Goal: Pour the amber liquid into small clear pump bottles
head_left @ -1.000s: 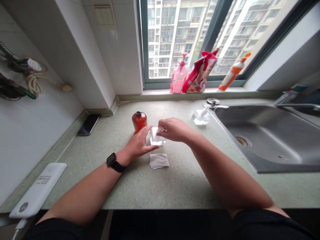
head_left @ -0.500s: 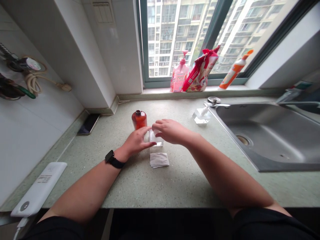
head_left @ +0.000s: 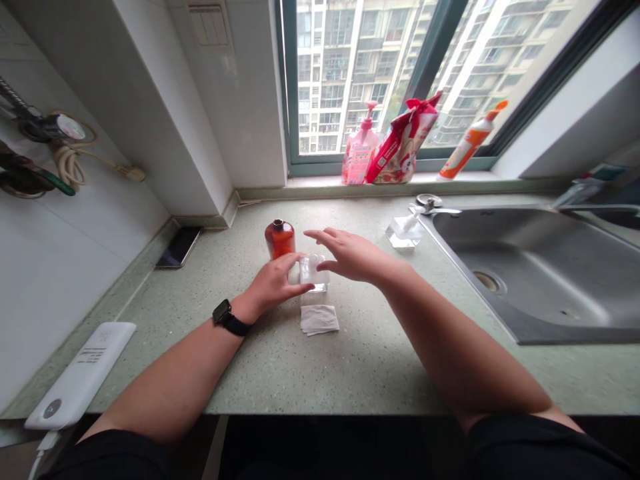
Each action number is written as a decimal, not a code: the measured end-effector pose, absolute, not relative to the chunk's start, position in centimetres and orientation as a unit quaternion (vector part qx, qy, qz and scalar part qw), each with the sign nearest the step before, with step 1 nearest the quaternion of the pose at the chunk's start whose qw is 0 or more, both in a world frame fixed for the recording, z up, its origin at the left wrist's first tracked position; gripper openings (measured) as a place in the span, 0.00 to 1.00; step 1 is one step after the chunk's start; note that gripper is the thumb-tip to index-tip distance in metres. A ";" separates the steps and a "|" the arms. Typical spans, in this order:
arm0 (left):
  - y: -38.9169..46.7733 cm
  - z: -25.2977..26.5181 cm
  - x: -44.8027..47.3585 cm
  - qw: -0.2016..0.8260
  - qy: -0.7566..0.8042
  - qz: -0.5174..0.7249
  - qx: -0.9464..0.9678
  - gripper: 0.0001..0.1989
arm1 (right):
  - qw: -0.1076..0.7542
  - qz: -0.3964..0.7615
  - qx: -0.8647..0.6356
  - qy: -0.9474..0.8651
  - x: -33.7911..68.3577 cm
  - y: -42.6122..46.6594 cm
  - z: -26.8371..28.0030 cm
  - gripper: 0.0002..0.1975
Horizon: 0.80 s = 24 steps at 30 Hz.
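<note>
A clear, square-sided container stands on the counter in front of me. My left hand holds its left side between thumb and fingers. Over its right side hovers my right hand, fingers stretched out and thumb apart, with nothing in it. The right hand partly covers the container's top. Just behind the left hand is an amber bottle with an uncapped neck. A folded white tissue lies on the near side of the container.
At the right, a clear container with a white pump stands by the steel sink. A phone and a white power bank lie at the left. A pink pump bottle, red bag and orange-white bottle line the windowsill.
My right hand's fingers have lifted off the container and spread, moving slightly up and right. My left hand stays at the container.
</note>
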State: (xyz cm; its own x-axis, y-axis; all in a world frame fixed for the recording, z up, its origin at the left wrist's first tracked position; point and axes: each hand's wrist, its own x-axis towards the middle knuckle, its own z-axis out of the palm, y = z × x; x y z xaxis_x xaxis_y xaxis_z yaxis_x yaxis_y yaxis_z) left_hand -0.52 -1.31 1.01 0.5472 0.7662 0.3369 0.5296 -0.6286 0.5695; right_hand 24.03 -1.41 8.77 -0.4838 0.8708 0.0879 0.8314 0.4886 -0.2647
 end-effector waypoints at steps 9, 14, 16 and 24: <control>-1.2 0.9 -0.5 0.210 0.372 0.293 0.855 0.35 | 0.099 0.120 -0.475 -0.866 24.5 -1.9 8.8 0.49; -1.2 0.8 -0.6 0.204 0.374 0.294 0.856 0.34 | 0.129 0.056 -0.469 -0.872 22.5 -2.0 8.2 0.43; -1.1 0.7 -0.6 0.198 0.368 0.296 0.859 0.34 | 0.129 0.043 -0.485 -0.864 23.2 -1.7 8.3 0.42; -1.0 0.6 -0.6 0.186 0.360 0.297 0.865 0.34 | 0.102 0.061 -0.502 -0.857 27.0 -1.2 9.4 0.50</control>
